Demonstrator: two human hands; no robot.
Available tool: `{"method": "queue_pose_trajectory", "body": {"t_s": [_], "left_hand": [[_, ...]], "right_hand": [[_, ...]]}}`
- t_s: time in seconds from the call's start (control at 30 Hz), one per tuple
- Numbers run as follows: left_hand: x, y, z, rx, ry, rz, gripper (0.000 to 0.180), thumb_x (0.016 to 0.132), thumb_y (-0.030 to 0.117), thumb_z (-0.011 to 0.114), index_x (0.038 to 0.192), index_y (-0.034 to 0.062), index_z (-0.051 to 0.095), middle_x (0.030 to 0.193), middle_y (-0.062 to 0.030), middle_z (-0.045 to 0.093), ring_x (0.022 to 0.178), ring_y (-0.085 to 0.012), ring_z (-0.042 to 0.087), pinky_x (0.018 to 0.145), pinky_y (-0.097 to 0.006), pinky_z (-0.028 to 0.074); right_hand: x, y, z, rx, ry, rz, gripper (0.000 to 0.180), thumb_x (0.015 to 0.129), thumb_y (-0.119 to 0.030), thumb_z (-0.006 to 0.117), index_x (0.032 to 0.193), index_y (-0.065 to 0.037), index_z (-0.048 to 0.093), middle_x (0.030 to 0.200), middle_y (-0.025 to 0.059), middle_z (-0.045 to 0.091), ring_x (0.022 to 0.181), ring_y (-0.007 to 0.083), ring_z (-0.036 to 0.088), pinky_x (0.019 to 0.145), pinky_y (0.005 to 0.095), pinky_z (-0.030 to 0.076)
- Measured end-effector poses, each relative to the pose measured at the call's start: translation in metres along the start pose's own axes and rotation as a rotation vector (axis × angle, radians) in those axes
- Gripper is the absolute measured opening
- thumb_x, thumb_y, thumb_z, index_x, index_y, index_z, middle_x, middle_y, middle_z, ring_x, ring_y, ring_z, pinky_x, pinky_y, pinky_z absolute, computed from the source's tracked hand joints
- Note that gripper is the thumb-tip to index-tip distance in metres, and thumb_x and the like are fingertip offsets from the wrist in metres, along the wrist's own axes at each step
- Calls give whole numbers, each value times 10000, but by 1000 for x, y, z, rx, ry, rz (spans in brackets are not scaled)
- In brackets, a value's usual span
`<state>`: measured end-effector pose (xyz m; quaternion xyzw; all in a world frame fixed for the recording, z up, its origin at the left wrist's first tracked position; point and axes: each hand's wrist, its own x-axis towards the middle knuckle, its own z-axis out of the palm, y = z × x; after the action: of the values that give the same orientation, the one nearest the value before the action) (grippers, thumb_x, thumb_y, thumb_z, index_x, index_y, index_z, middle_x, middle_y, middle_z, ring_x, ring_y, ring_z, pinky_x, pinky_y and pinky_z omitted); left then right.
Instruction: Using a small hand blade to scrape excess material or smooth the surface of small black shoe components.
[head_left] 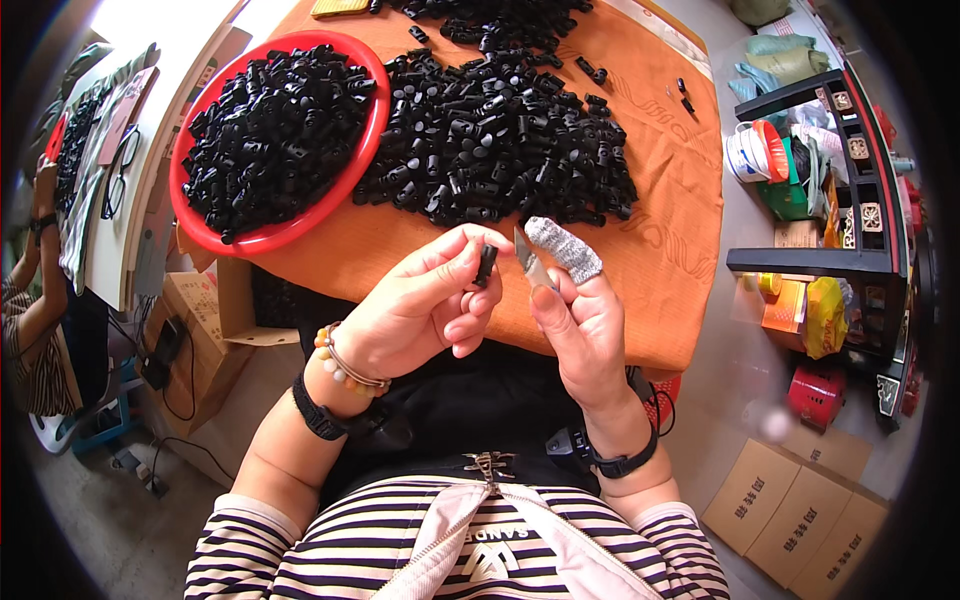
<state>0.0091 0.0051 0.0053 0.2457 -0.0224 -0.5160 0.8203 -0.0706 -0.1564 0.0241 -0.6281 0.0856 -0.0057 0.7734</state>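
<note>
My left hand [420, 300] pinches a small black plastic part [485, 266] between thumb and fingers, holding it upright just above the table's near edge. Close beside it, my right hand [585, 320] is closed round a small knife [526, 255], its pointed blade up and tilted toward the part. Blade and part look slightly apart. A grey knitted finger cover [565, 250] sits on the right index finger. Beyond both hands, a heap of similar black parts [490, 145] lies on the orange tablecloth [670, 240].
At the left of the table stands a red round basin [380, 125] piled with black parts. Cardboard boxes [205, 330] are on the floor at left, flat cartons [790, 510] at lower right. A black shelf [810, 262] stands at right. A person's arm [45, 270] shows far left.
</note>
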Motion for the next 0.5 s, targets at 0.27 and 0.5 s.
{"method": "queue_pose_trajectory", "body": {"t_s": [0.27,0.5], "left_hand": [[-1,0,5,-33,65,1,204,957,280,414,1103,151,475,657,25,434,485,-38,317,456,-191,310],[-2,-2,7,-22,129,5,189,952,272,431,1090,155,487,635,46,419,487,-28,285,456,-188,268]], "right_hand": [[-6,2,6,-124,-52,-43,487,844,-77,610,1272,24,401,760,-36,483,654,-1,402,585,131,347],[-7,3,12,-203,-17,-106,457,837,-75,616,1234,37,419,758,-7,549,644,-4,442,561,138,376]]}}
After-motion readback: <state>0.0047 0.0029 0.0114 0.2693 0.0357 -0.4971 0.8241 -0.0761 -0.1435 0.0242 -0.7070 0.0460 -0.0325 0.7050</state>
